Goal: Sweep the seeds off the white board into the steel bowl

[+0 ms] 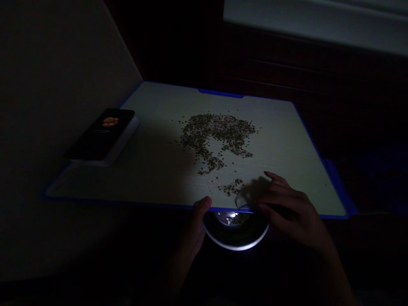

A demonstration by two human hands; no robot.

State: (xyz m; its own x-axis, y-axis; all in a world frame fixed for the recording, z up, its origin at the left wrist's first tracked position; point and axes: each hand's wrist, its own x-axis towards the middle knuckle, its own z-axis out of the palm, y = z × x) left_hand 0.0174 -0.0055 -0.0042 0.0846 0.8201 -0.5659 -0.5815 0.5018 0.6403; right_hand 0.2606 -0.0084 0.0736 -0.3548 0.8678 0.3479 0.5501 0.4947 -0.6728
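Observation:
A white board with a blue rim (153, 187) carries a spread of small greenish-brown grains (219, 129). A smaller cluster of grains (234, 187) lies near the board's front edge. Under that edge is a round metal bowl (237, 246) with some grains inside. At the bowl's left side is my left hand (197, 225), closed around its rim, with the thumb up at the board's edge. My right hand (287, 204) is closed over the front edge, pinching a thin, flat piece (248, 207) whose kind is too dark to tell.
A phone (103, 134) with its screen lit lies on a pale box (123, 142) at the board's left side. A pale wall or panel (63, 85) rises on the left. A light ledge (318, 23) crosses the upper right. The surroundings are very dark.

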